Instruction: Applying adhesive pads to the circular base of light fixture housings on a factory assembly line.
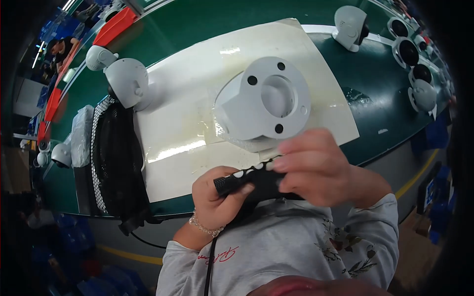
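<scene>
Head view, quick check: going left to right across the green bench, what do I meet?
Black mesh pad → white dome camera → white sheet → grey round housing → white camera → row of dark-fronted camera units.

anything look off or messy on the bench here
Nothing is spilled or broken. The only untidy spot is the white mat under the grey round housing: it is stained and wrinkled around the part. Both hands hold a black device normally.
</scene>
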Action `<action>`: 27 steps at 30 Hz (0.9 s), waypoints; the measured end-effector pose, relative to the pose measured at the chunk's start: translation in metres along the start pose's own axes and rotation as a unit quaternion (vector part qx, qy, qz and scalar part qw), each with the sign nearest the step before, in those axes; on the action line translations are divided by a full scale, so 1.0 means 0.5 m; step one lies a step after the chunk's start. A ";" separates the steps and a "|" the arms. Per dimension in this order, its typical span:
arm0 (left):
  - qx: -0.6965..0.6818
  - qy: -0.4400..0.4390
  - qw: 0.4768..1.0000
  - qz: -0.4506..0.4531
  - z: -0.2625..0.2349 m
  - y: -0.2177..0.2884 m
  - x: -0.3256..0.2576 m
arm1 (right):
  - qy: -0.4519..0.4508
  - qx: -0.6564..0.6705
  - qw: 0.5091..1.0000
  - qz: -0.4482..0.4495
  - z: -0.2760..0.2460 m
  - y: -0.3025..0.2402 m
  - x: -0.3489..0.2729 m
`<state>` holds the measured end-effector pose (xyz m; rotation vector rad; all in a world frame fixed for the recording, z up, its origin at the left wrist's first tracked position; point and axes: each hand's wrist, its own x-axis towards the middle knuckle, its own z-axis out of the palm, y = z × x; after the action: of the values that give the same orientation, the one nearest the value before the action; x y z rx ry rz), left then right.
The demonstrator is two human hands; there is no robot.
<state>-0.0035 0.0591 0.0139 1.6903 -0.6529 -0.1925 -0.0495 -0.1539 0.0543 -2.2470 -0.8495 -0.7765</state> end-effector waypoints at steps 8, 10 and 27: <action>0.051 0.014 0.968 0.247 0.050 -0.013 0.044 | 0.006 0.151 0.946 0.286 -0.047 0.099 -0.010; 0.061 0.030 0.971 0.228 0.056 -0.021 0.047 | -0.022 0.168 0.947 0.273 -0.050 0.108 -0.008; 0.095 0.033 0.985 0.140 0.069 -0.047 0.020 | -0.032 -0.175 0.984 -0.029 -0.070 0.139 -0.034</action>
<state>-0.0043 0.0267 -0.0140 1.7555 -0.8720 0.1293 -0.0205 -0.2272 0.0422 -2.5763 -0.8652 -0.9457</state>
